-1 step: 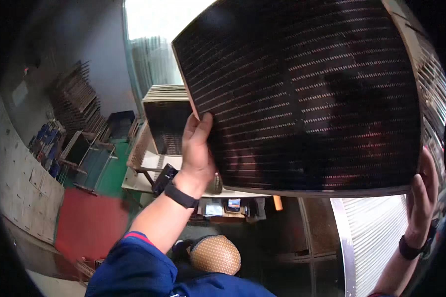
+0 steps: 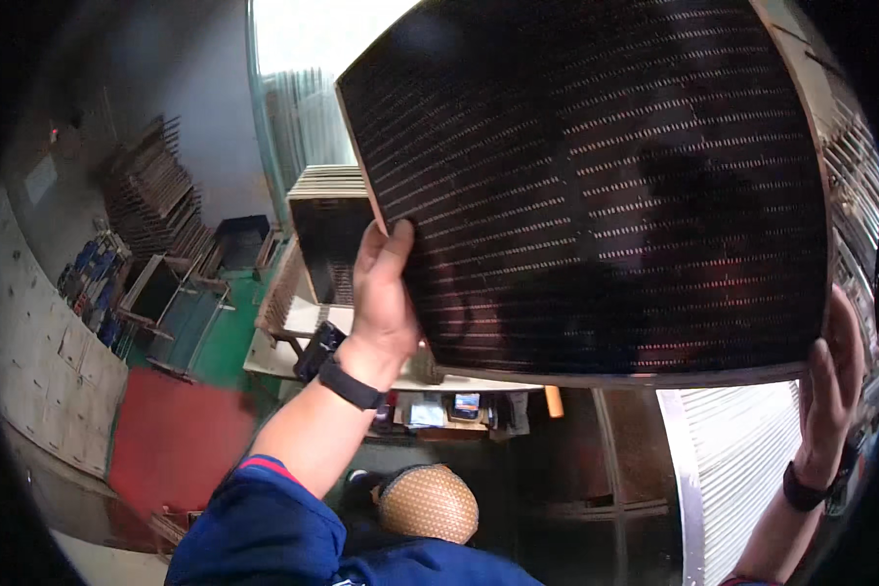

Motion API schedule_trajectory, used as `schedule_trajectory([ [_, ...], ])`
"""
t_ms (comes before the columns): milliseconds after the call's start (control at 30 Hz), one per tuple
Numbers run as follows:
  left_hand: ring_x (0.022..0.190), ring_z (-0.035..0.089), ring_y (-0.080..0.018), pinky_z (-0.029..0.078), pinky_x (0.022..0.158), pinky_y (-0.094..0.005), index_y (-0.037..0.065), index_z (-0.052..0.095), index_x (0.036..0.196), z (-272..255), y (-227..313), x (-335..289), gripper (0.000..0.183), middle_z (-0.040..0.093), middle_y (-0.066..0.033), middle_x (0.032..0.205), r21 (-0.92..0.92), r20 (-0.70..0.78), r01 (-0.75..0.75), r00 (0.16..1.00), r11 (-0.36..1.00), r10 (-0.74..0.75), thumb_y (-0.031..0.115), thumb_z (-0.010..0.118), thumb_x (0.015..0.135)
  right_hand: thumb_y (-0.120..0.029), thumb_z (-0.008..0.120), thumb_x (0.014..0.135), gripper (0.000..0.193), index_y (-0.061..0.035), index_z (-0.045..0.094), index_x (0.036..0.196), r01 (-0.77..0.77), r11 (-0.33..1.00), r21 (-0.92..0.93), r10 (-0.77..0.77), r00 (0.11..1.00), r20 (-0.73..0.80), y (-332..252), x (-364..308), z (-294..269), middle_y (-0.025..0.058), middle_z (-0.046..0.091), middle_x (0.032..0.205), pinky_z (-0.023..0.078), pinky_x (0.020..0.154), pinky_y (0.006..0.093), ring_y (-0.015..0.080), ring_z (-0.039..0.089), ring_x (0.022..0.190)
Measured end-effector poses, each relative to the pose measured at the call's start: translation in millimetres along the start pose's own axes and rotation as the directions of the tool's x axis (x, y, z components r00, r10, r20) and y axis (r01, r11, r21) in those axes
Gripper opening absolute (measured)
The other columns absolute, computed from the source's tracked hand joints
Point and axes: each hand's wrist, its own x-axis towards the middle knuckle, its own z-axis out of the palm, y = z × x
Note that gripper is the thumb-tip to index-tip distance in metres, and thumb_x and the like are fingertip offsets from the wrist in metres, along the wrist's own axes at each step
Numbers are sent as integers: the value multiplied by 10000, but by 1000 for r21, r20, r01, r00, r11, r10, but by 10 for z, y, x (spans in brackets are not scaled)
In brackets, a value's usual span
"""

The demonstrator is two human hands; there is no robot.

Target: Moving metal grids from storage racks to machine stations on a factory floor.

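Head view: gripping broad, black rectangular panel with pale dashed rows (image 2: 576, 195) by left edge with bare left hand (image 2: 381, 303), by lower right corner with bare right hand (image 2: 830, 386), above near edge of pale tabletop (image 2: 272, 359); probably stiff, slick-faced, best held by opposite edges

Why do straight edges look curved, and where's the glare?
In the head view, fisheye distortion bows the edges of the dark panel and blackens the corners; in that view, the bright window washes out white and the white ribbed surface at lower right glares.
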Motion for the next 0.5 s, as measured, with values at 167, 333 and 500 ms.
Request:
schedule_trajectory([
  [167,1192,590,-247,434,1067,-429,66,554,1358,-961,706,506,472,625,-82,1325,180,-15,-44,999,983,47,404,513,1032,-183,540,1055,365,34,548,1348,70,996,-58,-78,986,-146,-383,1039,1075,103,616,1248,470,958,273,148,595,1105],
  [333,1269,561,-271,402,1118,-443,54,518,1392,-1782,1126,939,473,591,-113,1386,-43,-110,102,988,994,-106,361,500,1033,-215,598,1019,378,49,590,1289,-61,873,484,195,953,-233,-741,1927,2239,81,660,1157,457,960,277,138,609,1068],
  [500,1247,579,-280,420,1105,-450,46,531,1380,-2299,1232,1125,475,605,-122,1368,-51,-123,113,985,992,-119,372,484,1038,-280,758,899,693,83,455,1406,-10,960,279,1,999,34,-891,2172,2670,124,664,1136,559,706,276,156,659,933],
])
